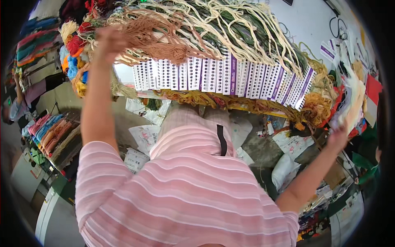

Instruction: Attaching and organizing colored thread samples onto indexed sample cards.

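My left hand (111, 43) is at the upper left, against the edge of a bundle of brown thread (158, 39). Motion smears its fingers, so I cannot tell whether they grip the thread. Far out to the right, my right hand (338, 138) is closed around the lower end of a pale skein of thread (353, 96), whose strands are blurred. Between my hands, long cream threads (230, 31) lie over dark green ones. Below them runs a row of overlapping white cards with punched holes and purple strips (210, 76).
Mustard and rust thread (197, 98) lines the table's near edge. Colourful skeins (74, 53) are heaped at its left end. A rack of skeins (55, 136) stands at left, near another person (35, 90). White plastic bags (284, 171) lie on the floor.
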### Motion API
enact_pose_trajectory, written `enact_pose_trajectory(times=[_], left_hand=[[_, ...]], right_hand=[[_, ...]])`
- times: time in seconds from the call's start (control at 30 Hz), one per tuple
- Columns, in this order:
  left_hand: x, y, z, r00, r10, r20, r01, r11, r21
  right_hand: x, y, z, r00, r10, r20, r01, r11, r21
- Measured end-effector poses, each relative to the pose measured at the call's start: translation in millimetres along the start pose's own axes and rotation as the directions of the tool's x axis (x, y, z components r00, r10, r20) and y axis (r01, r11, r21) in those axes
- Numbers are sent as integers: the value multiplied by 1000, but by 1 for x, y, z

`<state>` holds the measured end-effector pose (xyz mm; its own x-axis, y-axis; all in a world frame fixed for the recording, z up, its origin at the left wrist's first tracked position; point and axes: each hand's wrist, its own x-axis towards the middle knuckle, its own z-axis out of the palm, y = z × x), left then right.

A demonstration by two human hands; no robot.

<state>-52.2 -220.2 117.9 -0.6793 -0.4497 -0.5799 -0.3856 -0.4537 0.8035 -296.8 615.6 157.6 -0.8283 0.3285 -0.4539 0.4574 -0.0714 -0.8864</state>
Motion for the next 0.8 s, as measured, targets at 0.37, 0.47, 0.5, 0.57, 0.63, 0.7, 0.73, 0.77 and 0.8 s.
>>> enact_pose_trajectory(times=[0.37, 0.47, 0.5, 0.57, 0.63, 0.7, 0.73, 0.77, 0.8], left_hand=[[1, -254, 260, 994, -55, 93, -12, 797, 603], [9, -261, 254, 994, -10, 107, -58, 786, 615], [9, -259, 256, 989, -110, 98, 40, 843, 537], [9, -255, 259, 971, -214, 103, 146, 881, 450], [8, -251, 259, 952, -289, 102, 245, 918, 312], [10, -251, 256, 949, -300, 97, 258, 915, 309], [13, -253, 254, 959, -268, 89, 216, 898, 383], [15, -255, 251, 968, -236, 83, 174, 874, 455], [16, -256, 250, 973, -230, 28, 188, 853, 487]], right_hand=[[-136, 270, 350, 819, -75, 569, 485, 620, -617], [-141, 265, 363, 877, 69, 476, 319, 656, -684], [-140, 267, 360, 877, 69, 476, 324, 645, -692], [-143, 271, 355, 835, -66, 546, 456, 638, -620], [-147, 273, 350, 706, -262, 658, 654, 597, -464], [-148, 271, 345, 712, -223, 665, 616, 654, -440], [-148, 270, 343, 715, -187, 673, 573, 709, -412], [-146, 268, 343, 678, -220, 702, 609, 704, -367], [-147, 262, 344, 677, -217, 703, 608, 703, -368]])
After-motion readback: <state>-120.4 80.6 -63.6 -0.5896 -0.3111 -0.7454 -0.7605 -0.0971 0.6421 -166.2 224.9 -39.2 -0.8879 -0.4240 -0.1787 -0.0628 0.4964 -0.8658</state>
